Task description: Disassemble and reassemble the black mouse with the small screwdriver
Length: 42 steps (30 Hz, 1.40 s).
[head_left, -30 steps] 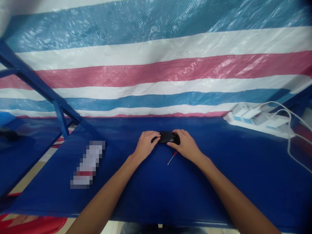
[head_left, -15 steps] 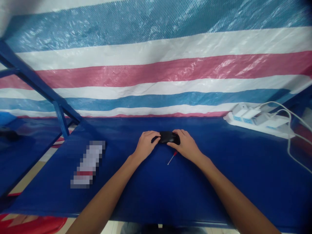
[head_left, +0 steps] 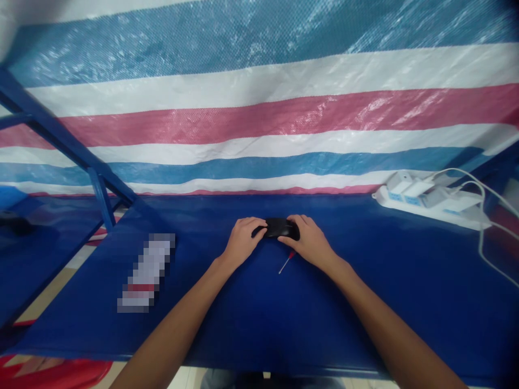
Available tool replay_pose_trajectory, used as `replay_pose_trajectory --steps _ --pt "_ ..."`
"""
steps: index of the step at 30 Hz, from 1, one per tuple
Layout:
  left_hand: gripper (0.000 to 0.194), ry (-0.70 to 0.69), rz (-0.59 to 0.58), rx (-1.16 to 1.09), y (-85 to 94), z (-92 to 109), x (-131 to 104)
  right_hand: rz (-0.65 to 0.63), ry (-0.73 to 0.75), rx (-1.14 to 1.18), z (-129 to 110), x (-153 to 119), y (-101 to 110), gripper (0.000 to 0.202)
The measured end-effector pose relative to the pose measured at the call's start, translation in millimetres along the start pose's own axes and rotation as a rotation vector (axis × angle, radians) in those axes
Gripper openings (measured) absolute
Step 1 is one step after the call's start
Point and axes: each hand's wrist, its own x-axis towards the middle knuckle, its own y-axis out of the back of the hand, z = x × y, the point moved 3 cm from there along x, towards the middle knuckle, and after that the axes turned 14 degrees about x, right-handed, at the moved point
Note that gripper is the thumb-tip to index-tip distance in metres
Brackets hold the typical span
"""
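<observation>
A black computer mouse (head_left: 276, 227) lies sideways on the blue tabletop (head_left: 259, 313), between my two hands. My left hand (head_left: 244, 236) grips its left end with thumb and fingers. Around the right end, my right hand (head_left: 307, 237) is closed with the thumb along the near side. Just below my right hand lies a small screwdriver (head_left: 286, 263), its red handle partly hidden under the hand and its metal tip pointing toward me.
To the left lies a blurred-out flat object with a pale face (head_left: 148, 273). A white power strip (head_left: 433, 202) with plugged-in chargers and cables sits at the back right. Blue metal framing (head_left: 101, 197) borders the left side, and a striped plastic sheet (head_left: 259, 124) hangs behind.
</observation>
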Motion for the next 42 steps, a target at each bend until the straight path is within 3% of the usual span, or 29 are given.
replay_pose_trajectory --steps 17,24,30,36,39,42 --pt "0.012 -0.006 -0.005 0.013 1.8 1.5 -0.8 -0.004 0.003 -0.007 0.4 0.2 -0.3 0.046" --pt "0.05 -0.063 -0.087 0.092 4.8 6.4 -1.9 0.018 0.02 0.041 1.5 1.1 0.6 0.047" --pt "0.051 0.058 -0.026 0.084 9.3 3.0 -1.4 0.043 -0.033 0.161 -0.7 0.7 6.0 0.049" --pt "0.03 0.155 -0.003 0.045 8.9 -3.6 0.0 0.096 -0.024 0.245 -4.4 2.8 10.4 0.033" --pt "0.028 0.097 -0.006 0.061 10.1 0.8 -0.2 0.111 0.034 0.179 -4.4 3.7 8.3 0.024" --pt "0.041 -0.029 -0.046 0.11 11.8 12.5 -2.2 0.118 0.049 0.118 -3.7 3.5 6.8 0.02"
